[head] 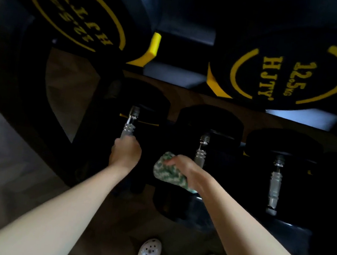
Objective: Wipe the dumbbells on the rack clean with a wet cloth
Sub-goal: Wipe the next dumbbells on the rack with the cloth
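Fingers (pixel 128 141) of the left hand (pixel 125 153) curl round the metal handle of the leftmost dumbbell (pixel 128 129) on the rack (pixel 57 127), low down, while the right hand (pixel 187 170) clutches a green patterned cloth (pixel 167 172) against the neighbouring dumbbell (pixel 210 120).

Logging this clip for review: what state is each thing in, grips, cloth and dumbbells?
leftmost lower dumbbell: in the lower row, handle held.
second lower dumbbell: lying in the lower row.
12.5 kg dumbbell: resting on the upper tier.
green patterned cloth: bunched, beside the second lower dumbbell; contact unclear.
left grip: curled round the leftmost lower dumbbell's handle.
right grip: holding the green patterned cloth.
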